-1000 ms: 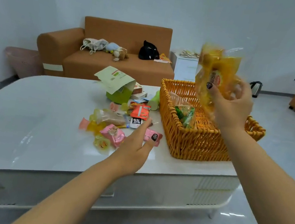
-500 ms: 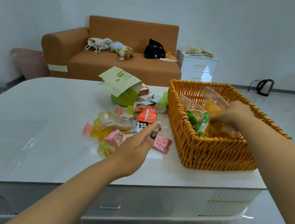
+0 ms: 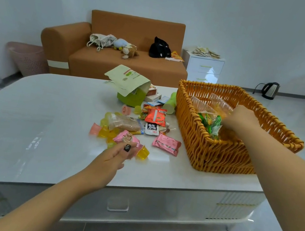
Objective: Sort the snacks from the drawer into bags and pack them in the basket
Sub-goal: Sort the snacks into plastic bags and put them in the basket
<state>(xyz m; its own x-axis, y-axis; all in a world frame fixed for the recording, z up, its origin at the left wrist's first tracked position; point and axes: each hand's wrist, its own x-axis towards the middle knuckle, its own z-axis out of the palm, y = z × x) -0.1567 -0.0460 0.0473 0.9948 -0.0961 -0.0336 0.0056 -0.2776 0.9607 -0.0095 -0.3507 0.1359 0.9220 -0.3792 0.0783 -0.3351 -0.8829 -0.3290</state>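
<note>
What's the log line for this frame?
right hand: in basket, on clear snack bag | left hand: over loose snacks | table: unsorted pile remains

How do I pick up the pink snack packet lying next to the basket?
The pink snack packet lies flat on the table, apart from the other snacks and a little way from the basket. Come down from above and pinch it across its short width, thumb on one long edge and fingers on the other. It looks soft, so pinch gently.
</note>
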